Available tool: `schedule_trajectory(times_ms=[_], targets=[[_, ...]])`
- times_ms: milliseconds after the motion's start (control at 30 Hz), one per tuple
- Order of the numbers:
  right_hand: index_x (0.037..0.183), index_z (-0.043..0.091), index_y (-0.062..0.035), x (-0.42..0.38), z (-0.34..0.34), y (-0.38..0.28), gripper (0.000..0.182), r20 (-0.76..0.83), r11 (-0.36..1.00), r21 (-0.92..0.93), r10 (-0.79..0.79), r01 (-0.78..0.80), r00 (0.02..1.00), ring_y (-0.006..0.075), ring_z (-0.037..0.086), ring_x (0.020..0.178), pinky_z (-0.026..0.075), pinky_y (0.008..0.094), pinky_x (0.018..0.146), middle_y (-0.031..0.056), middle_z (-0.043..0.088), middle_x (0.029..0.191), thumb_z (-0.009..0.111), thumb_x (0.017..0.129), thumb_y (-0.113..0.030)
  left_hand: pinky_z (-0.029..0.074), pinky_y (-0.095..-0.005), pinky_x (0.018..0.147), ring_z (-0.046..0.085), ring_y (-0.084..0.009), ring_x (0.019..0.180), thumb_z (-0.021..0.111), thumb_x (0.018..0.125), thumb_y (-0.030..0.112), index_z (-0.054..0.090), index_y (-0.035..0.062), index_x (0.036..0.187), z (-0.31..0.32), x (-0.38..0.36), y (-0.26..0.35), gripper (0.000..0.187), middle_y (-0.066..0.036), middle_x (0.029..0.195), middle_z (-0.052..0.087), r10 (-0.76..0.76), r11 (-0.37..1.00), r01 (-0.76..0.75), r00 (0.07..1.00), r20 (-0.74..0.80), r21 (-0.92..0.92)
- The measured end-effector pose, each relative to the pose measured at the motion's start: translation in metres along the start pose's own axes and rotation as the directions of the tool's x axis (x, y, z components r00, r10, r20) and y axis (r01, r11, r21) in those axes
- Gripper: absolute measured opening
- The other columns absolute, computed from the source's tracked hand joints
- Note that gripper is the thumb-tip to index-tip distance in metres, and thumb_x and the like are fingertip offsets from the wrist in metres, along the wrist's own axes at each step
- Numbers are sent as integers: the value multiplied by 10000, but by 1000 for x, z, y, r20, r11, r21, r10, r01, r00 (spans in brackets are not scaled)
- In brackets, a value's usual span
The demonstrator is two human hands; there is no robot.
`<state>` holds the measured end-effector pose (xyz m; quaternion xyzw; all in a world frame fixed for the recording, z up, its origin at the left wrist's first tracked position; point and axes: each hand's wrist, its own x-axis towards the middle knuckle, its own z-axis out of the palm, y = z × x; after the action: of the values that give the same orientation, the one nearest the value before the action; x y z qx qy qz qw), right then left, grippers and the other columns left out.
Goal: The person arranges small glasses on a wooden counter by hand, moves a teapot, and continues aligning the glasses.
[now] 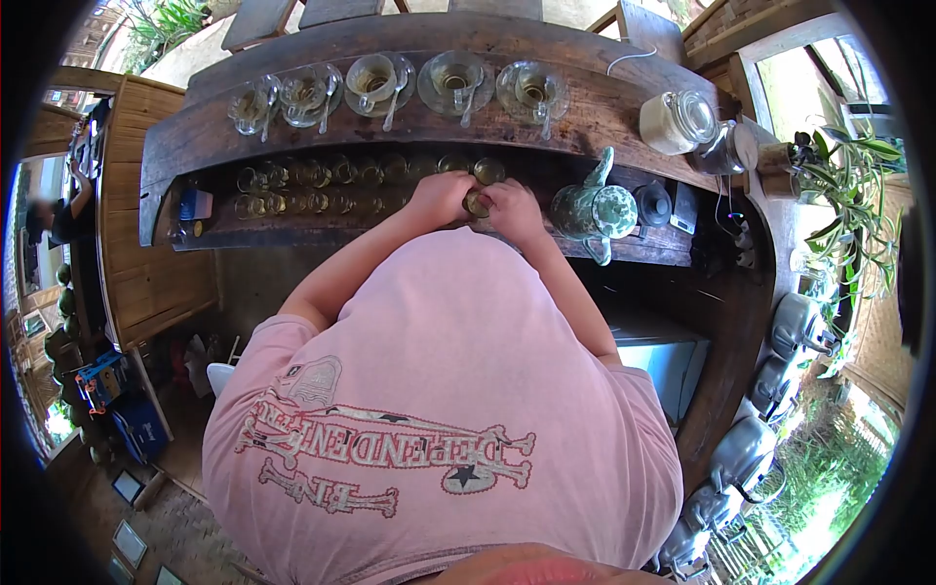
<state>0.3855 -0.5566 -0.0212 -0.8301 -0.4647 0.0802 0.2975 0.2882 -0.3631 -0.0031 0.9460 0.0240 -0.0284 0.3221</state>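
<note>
On the lower shelf of the wooden counter, a small glass [477, 203] with amber liquid sits between my two hands. My left hand [444, 198] reaches in from the left, fingers bent and closed against the glass. From the other side, my right hand [513, 209] grips it with thumb and fingers. Just behind my fingers stands another small glass [488, 172]. Two rows of similar glasses [317, 203] run off to the left, some partly hidden by my left forearm. A green speckled teapot [612, 211] stands right of my right hand.
Along the upper counter [409, 132] stand several clear cups [455, 76] on saucers with spoons. Two lidded jars [678, 122] are at its right end. Right of the teapot are a dark lidded pot [653, 204] and a flat scale-like device [682, 208]. Kettles [743, 451] line the right side.
</note>
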Motion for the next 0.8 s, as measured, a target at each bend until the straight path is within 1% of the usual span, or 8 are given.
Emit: schedule_trajectory(times_ms=[100,233,300,433,533,633,733,800], targets=[[906,780,-134,6,-7,2,49,-98,994,93,73,-64,993,293,709,972,574,492,814,31,775,928,747,876,-153,596,-502,871,735,-374,1056,885,727,301,762,103,1081,0,-1,1,424,-123,1109,762,-16,1000,16,1000,4,-12],[904,783,-129,0,-1,2,49,-74,996,82,-14,20,997,302,712,947,576,487,796,36,776,931,758,874,-158,595,-499,876,735,-370,1060,890,725,304,764,108,1083,-3,0,4,427,-119,1110,763,-34,999,34,999,38,7],[905,787,-130,-1,-1,-1,53,-45,1000,-4,-27,27,999,304,714,936,578,478,787,36,775,928,767,870,-164,595,-497,878,735,-369,1062,891,725,305,765,111,1085,-3,1,3,427,-117,1110,764,-28,1000,28,999,33,15],[894,782,-127,4,-8,1,46,-102,997,63,45,-39,994,304,716,926,579,485,783,39,775,926,767,870,-163,596,-492,884,736,-365,1067,892,726,305,767,113,1089,-1,-1,2,430,-113,1113,766,-25,1000,25,999,27,3],[885,779,-119,1,-3,0,43,-101,995,92,-16,25,995,306,717,921,583,482,781,44,775,924,767,868,-156,596,-491,887,736,-363,1069,897,725,313,769,116,1096,1,-1,0,439,-110,1114,767,-17,1000,17,999,27,6],[880,779,-110,3,-6,-2,40,-66,999,13,-38,39,997,313,718,894,589,476,780,52,774,921,763,867,-144,596,-490,886,736,-363,1068,901,725,322,771,118,1102,1,0,-2,448,-110,1113,768,-7,1000,7,1000,11,-4],[882,781,-108,5,-8,0,45,-127,996,88,38,-27,991,318,719,897,593,469,785,56,776,928,759,873,-146,595,-489,883,736,-363,1067,902,729,326,770,115,1105,-1,-1,1,451,-111,1111,767,-21,1000,21,1000,22,-3],[882,782,-105,1,-3,1,48,-87,995,93,-34,42,996,326,716,887,594,472,785,61,777,925,758,876,-146,595,-489,883,737,-364,1067,903,732,326,769,112,1106,-1,-1,3,451,-112,1112,766,-34,999,34,998,43,8]])
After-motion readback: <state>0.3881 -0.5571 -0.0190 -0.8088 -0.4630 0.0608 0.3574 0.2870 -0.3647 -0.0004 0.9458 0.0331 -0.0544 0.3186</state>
